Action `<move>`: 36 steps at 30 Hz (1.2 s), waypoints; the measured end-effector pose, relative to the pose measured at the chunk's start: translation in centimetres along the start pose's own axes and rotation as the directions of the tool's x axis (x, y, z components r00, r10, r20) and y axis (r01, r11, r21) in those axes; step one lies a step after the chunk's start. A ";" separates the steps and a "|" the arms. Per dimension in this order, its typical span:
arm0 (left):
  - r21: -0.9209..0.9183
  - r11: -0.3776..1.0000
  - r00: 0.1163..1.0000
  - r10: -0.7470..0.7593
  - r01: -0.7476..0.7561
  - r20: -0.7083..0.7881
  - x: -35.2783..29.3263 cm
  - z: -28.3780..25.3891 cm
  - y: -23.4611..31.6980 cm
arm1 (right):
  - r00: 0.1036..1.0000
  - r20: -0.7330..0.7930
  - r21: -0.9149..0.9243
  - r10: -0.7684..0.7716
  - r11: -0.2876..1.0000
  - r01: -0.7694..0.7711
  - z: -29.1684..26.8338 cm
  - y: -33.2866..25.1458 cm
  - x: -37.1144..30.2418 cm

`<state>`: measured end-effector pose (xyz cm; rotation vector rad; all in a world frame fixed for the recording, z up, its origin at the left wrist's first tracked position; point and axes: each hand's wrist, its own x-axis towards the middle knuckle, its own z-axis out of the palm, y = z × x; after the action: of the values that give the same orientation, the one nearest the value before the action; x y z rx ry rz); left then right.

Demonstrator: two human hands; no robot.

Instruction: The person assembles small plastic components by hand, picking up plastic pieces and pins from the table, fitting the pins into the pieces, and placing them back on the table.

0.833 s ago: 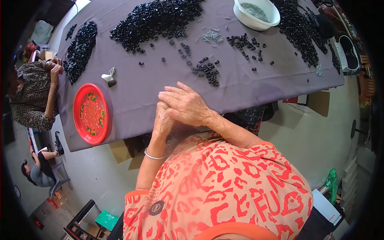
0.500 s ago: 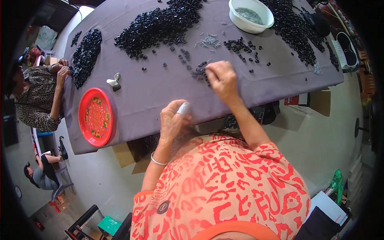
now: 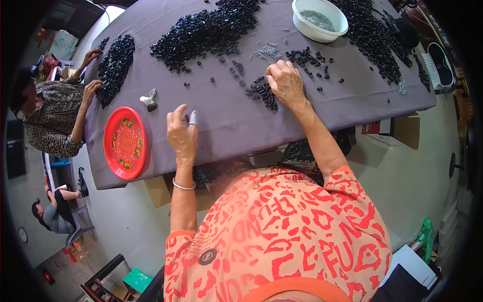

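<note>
My left hand [image 3: 182,133] hovers above the near part of the table, fingers apart and nothing seen in them. A pale finger cover sits on one of its digits. Farther in, my right hand [image 3: 287,85] is bent over the cloth with curled fingers; whatever its fingertips hold is hidden. It is right beside a cluster of small black pieces [image 3: 262,91]. Just beyond it lies a scatter of thin grey pins [image 3: 267,52]. More loose black pieces [image 3: 307,60] are spread to its right.
Large heaps of black pieces [image 3: 206,38] cover the far side of the table [image 3: 226,121]. A white bowl [image 3: 317,33] of pins stands far right. On the left are a red tray [image 3: 125,143], a small white item [image 3: 149,98] and a co-worker's hands [image 3: 91,90] at another heap [image 3: 116,65].
My left hand has swung left and away from my body, its fingers spreading. My right hand has shifted slightly farther out and right, toward the pins. The co-worker's hands have moved apart.
</note>
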<state>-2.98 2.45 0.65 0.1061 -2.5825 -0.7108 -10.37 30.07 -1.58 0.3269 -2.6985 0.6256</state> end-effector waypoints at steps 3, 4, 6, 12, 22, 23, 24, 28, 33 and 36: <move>-0.145 0.984 0.991 0.115 -0.103 0.072 0.0 1.8 2.1 | 0.991 -0.123 0.082 -0.044 0.995 0.055 0.1 -0.5 -1.0; -0.141 0.985 0.991 0.110 -0.100 0.070 -0.1 2.7 2.7 | 0.983 -0.178 0.129 -0.048 0.989 0.072 0.1 -0.8 -1.2; -0.251 0.961 0.986 0.140 -0.115 0.086 0.0 4.6 3.8 | 0.962 -0.268 0.191 -0.061 0.975 0.115 0.2 -1.3 -1.7; -0.202 0.951 0.968 0.247 -0.233 0.050 1.6 7.7 7.5 | 0.957 -0.290 0.239 -0.032 0.965 0.104 0.4 -1.2 -2.7; -0.259 0.940 0.952 0.266 -0.222 0.149 0.5 5.9 3.9 | 0.963 -0.268 0.346 0.029 0.936 0.068 0.2 -0.9 -2.7; -0.340 0.935 0.968 0.169 -0.098 0.184 0.3 5.3 3.9 | 0.961 -0.276 0.347 0.033 0.935 0.068 0.1 -0.9 -2.7; -0.415 0.910 0.972 0.073 0.027 0.225 0.1 4.7 4.1 | 0.958 -0.283 0.348 0.037 0.935 0.067 0.1 -0.8 -2.7; -0.392 0.917 0.964 0.034 0.075 0.264 -0.7 3.2 3.7 | 0.954 -0.295 0.384 0.059 0.921 0.062 0.5 -0.5 -2.8; -0.265 0.953 0.982 0.172 -0.147 0.074 -0.3 3.9 3.5 | 0.954 -0.285 0.424 0.095 0.905 0.036 0.5 -1.0 -2.8; -0.141 0.970 0.976 0.206 -0.196 0.064 0.5 4.8 4.8 | 0.951 -0.290 0.427 0.108 0.904 0.028 0.8 -0.5 -2.9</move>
<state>-5.38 8.74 -0.40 -0.2279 -2.5619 -0.8231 -7.80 29.67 -3.13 0.2541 -2.2558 1.1817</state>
